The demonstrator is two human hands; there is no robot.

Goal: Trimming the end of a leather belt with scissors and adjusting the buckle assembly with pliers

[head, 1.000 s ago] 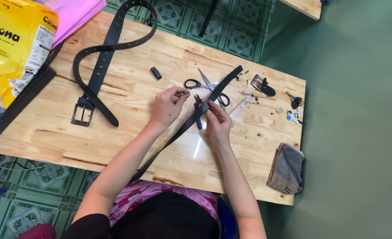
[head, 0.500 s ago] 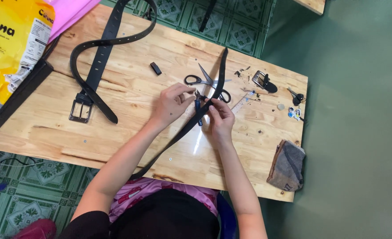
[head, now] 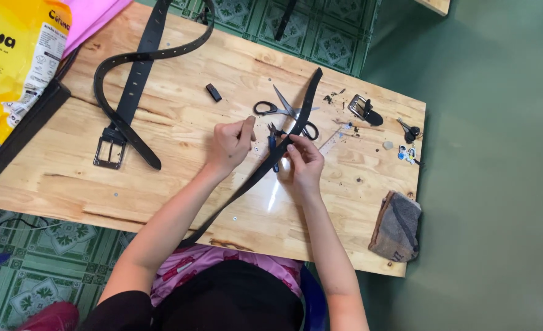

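Observation:
A long black belt strap [head: 247, 184] lies slantwise across the wooden table [head: 161, 184], from near the scissors [head: 284, 112] down to my lap. My right hand [head: 303, 164] pinches this strap near its upper part, next to a small blue-handled tool [head: 273, 142] that touches the strap. My left hand [head: 230, 144] hovers just left of the strap, fingers curled and thumb raised, with nothing visible in it. The strap's free end [head: 315, 78] points away from me.
A second black belt with a metal buckle [head: 109, 152] loops at the left. A small black loop [head: 213, 92], a loose buckle [head: 363, 109], small metal bits [head: 409, 130], a folded grey cloth [head: 397, 227] and a yellow bag [head: 14, 55] lie around.
The strap's far end has swung from pointing right to pointing nearly straight away. My left hand has come off the strap and drawn slightly left.

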